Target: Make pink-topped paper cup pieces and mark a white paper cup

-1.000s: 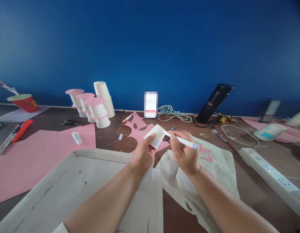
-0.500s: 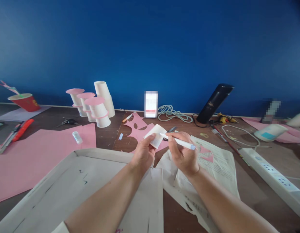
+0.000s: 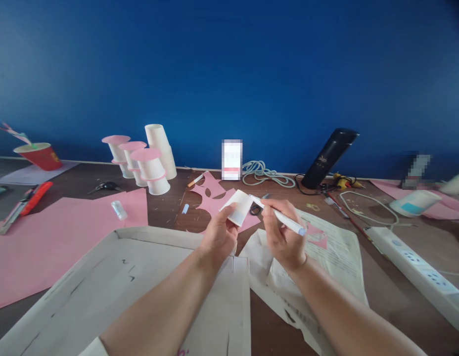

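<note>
Tilted in my left hand (image 3: pixel 221 231) is a small white paper cup (image 3: pixel 240 206), with my thumb along its near side. My right hand (image 3: pixel 285 232) grips a white marker (image 3: pixel 285 220), its tip pointing left at the cup's right edge; I cannot tell whether tip and cup touch. A pale blue marker cap (image 3: pixel 185 209) lies on the desk to the left. Behind the cup spreads a pink paper sheet (image 3: pixel 214 201) with round pieces cut out. Left of my hands stand white cups (image 3: pixel 153 170) stacked with pink paper discs, beside a taller stack of white cups (image 3: pixel 164 153).
In front lies a white cardboard box lid (image 3: pixel 148 277). Pink paper (image 3: pixel 66 237) and a utility knife (image 3: pixel 23 207) are at left. A phone (image 3: pixel 231 165) leans on the blue wall. A black bottle (image 3: pixel 328 160), crumpled paper (image 3: pixel 337 252) and a power strip (image 3: pixel 415 272) occupy the right.
My right hand has drawn the marker slightly right and down, away from the middle of the cup. My left hand and the cup have barely moved.
</note>
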Tool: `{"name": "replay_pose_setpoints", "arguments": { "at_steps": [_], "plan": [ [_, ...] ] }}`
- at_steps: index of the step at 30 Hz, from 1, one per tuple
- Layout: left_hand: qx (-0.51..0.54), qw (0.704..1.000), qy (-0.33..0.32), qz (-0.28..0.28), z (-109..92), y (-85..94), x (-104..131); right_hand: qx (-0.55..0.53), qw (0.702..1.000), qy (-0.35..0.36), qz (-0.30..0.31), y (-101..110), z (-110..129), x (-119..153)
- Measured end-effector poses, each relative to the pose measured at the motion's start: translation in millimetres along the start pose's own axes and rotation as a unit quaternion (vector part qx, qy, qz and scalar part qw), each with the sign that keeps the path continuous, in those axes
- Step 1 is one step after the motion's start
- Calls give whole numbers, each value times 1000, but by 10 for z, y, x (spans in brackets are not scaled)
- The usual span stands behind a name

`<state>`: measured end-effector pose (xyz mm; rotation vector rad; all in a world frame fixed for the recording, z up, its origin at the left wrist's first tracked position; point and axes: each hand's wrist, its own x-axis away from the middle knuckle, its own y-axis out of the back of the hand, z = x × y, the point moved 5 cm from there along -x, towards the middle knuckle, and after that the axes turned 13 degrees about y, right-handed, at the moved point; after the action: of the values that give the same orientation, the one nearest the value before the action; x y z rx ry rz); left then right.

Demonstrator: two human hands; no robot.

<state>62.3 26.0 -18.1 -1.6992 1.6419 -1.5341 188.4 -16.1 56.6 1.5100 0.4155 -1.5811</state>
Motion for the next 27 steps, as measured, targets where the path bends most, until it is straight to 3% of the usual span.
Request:
{"name": "replay_pose_setpoints", "arguments": {
  "at_steps": [4, 27],
  "plan": [
    [10, 1000, 6, -2, -7, -4, 5, 13, 1000, 0, -15, 26, -9, -5],
    [-15, 998, 4, 67, 21, -47, -13, -1, 1000, 1, 31, -61, -6, 39]
  ]
}}
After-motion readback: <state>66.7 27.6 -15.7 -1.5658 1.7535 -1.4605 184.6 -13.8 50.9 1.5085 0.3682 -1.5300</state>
